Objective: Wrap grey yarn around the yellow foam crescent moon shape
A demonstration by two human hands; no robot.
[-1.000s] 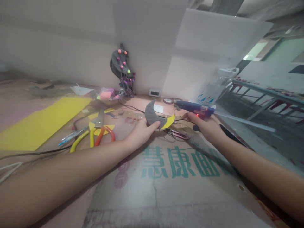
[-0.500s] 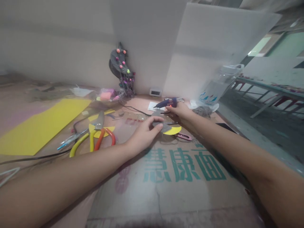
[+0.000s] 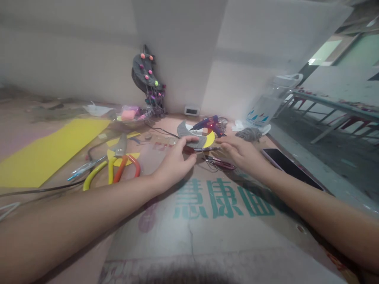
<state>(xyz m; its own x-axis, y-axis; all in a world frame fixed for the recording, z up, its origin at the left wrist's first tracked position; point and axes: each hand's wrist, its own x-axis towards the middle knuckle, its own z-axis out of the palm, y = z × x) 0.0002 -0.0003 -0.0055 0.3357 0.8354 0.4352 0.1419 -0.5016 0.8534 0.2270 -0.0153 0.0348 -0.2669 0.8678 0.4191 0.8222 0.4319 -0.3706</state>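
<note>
My left hand (image 3: 174,161) pinches a grey crescent-shaped felt piece (image 3: 189,135) with a yellow crescent (image 3: 210,139) stuck under its right end, holding it just above the cardboard. My right hand (image 3: 242,156) lies beside it with fingers stretched out, holding nothing, close to small pink-handled snips (image 3: 220,162). A blue glue gun (image 3: 207,124) with a red light rests on the table behind the crescent, free of my hands.
Printed cardboard (image 3: 225,221) covers the table near me. Yellow and orange handled shears (image 3: 118,165) and a yellow foam sheet (image 3: 44,152) lie left. A phone (image 3: 288,165), grey yarn (image 3: 250,134), a water jug (image 3: 271,104) and a decorated dark crescent (image 3: 146,75) stand beyond.
My right hand set the glue gun down at the back and drew away empty toward the snips. My left hand kept hold of the crescent throughout.
</note>
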